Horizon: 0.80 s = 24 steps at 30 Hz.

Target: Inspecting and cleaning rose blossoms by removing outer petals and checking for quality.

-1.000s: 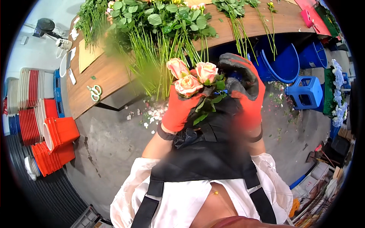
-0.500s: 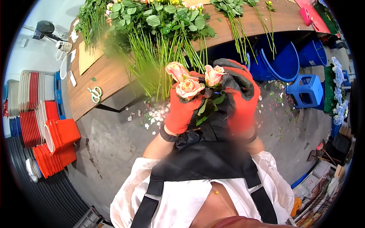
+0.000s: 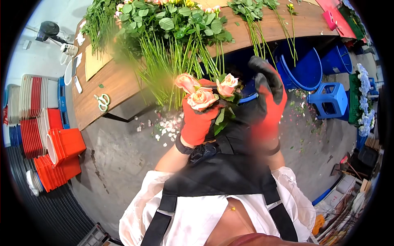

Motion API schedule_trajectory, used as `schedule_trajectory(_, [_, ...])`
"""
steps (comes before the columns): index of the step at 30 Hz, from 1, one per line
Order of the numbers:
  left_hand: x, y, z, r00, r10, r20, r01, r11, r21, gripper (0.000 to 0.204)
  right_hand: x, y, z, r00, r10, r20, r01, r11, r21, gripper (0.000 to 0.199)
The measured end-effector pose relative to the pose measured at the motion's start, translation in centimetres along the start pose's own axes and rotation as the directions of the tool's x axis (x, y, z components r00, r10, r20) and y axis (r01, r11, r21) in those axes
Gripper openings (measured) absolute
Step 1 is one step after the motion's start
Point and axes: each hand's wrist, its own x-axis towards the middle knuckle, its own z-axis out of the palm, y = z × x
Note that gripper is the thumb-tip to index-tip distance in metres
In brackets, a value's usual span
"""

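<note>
Three peach-pink roses are gathered in my left hand [image 3: 196,126], which wears a red and black work glove closed round their stems. The front rose [image 3: 202,99] faces up, with a second rose [image 3: 187,83] behind it and a third rose [image 3: 228,85] to the right. Green leaves [image 3: 223,119] hang below the blooms, and my glove and the leaves mostly hide the stems. My right hand [image 3: 271,98], gloved alike, is raised to the right of the roses. Its fingers are curved and apart, with nothing between them.
Ahead, a wooden table [image 3: 98,112] bears a big bundle of rose stems [image 3: 176,57], green-handled scissors [image 3: 101,102] and a phone [image 3: 78,85]. Blue buckets [image 3: 301,67] and a blue stool [image 3: 328,100] stand right; red crates [image 3: 61,156] are stacked left. Petals [image 3: 168,127] litter the floor.
My right hand has let go of the right-hand rose and moved away to the right, its fingers opening. The roses in my left hand have shifted slightly left and down.
</note>
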Motion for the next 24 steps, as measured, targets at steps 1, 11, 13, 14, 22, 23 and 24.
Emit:
schedule_trajectory(1, [0.0,0.1,-0.3,0.997,0.054,0.052,-0.062,0.987,0.149,0.038,0.1,-0.2,-0.7,0.97,-0.18,0.167,0.214,0.951,-0.222,0.039])
schedule_trajectory(11, [-0.5,0.9,0.5,0.998,0.052,0.037,-0.058,0.985,0.162,0.037,-1.9,0.4,-0.3,0.869,-0.374,0.324,0.491,0.73,-0.476,0.032])
schedule_trajectory(13, [-0.5,0.2,0.3,0.999,0.043,0.015,-0.044,0.995,0.094,0.036,-2.3,0.8,0.0,0.943,-0.24,0.231,0.293,0.927,-0.234,0.029])
schedule_trajectory(14, [-0.5,0.1,0.2,0.999,0.033,-0.003,-0.033,0.999,0.023,0.034,-2.3,1.0,0.0,0.942,-0.238,0.238,0.292,0.928,-0.231,0.029])
schedule_trajectory(22, [-0.2,-0.7,1.1,0.972,-0.187,-0.143,0.125,0.924,-0.362,0.034,-0.8,1.5,-0.1,0.984,0.11,0.141,-0.123,0.989,0.085,0.03])
schedule_trajectory(23, [0.0,-0.7,1.1,0.97,-0.195,-0.143,0.137,0.932,-0.337,0.034,-1.0,1.3,0.7,0.995,-0.097,0.038,0.1,0.991,-0.087,0.029])
schedule_trajectory(24, [0.3,-0.9,1.3,0.97,-0.192,-0.15,0.132,0.933,-0.335,0.034,-1.1,0.9,1.3,0.948,-0.318,-0.028,0.299,0.914,-0.274,0.027])
